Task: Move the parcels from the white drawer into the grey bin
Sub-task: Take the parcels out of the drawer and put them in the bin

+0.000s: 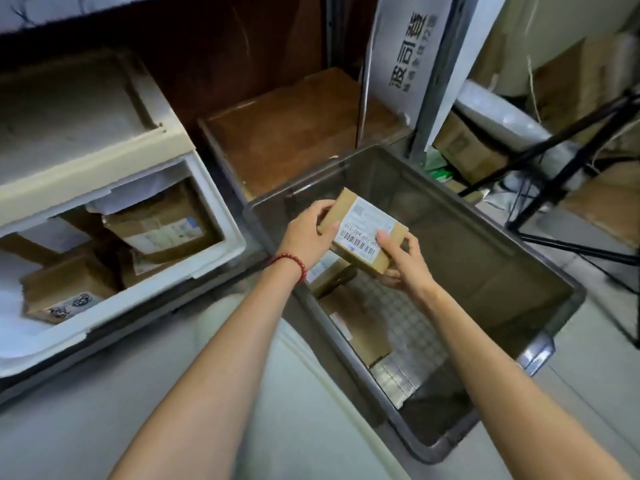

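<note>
Both the left hand and right hand grip a barcode-labelled cardboard parcel over the grey bin. The white sign behind reads 波司登.

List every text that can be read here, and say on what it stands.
"波司登": large dark characters on the white board.
"159-K02-170", as far as legible: on the label of the parcel that the left hand and right hand hold.
Unreadable because blurred: the board's smaller line, the barcode digits, and the labels on the drawer parcels.

drawer left of bin, parcels inside drawer
</note>
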`<state>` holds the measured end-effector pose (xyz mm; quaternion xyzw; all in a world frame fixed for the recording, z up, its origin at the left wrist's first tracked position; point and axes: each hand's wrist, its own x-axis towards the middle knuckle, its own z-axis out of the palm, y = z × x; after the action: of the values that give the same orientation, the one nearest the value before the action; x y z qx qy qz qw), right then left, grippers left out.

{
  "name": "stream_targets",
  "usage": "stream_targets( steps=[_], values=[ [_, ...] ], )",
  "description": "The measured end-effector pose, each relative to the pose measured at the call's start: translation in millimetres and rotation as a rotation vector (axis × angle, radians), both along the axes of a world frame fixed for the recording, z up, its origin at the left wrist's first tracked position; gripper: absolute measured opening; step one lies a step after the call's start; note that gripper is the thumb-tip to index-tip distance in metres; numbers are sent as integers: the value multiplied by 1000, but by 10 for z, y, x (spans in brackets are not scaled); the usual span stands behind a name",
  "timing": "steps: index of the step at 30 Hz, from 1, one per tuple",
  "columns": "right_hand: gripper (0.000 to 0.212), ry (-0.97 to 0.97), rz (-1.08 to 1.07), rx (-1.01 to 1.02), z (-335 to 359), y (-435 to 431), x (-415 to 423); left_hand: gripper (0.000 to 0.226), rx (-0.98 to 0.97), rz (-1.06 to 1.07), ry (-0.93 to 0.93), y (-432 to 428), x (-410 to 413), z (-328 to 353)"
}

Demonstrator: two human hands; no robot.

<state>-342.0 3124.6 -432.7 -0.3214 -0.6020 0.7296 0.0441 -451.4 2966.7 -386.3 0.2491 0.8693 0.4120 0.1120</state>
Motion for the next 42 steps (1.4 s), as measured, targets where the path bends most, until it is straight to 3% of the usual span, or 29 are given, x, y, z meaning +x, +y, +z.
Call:
stream_targets(
  steps=[2, 7, 11, 16, 22, 26, 32, 38, 42],
  values=[
    [67, -49, -78, -24, -129, 93, 72, 37, -110, -44, 28, 153, -4, -119],
    [75, -220, -246, -136, -436, 260, 147, 39, -427, -127, 208, 390, 5, -361],
    [67, -285, -422, -272, -676, 333, 86, 27, -442, -89, 270, 411, -26, -493],
    [85, -392, -543, -263, -859, 419, -182, 27, -467, -86, 318, 395, -173, -570],
    [80, -413, -495, -270, -994, 524, -689, 24, -429, -25, 340, 394, -296, -562],
    [49, -438, -156, 14, -1062, 528, -915, 24, -395, 15, 377, 412, -374, -558],
    [49, -320, 53, 507, -977, 435, -931, 30, -452, 6, 362, 311, -429, -590],
    [50, -242, 249, 1025, -625, 188, -949, 33, -497, 80, 487, 13, -521, -390],
    [48, -63, 298, 1184, -209, -110, -1065, 33, -524, 103, 485, -246, -478, -158]
  ],
)
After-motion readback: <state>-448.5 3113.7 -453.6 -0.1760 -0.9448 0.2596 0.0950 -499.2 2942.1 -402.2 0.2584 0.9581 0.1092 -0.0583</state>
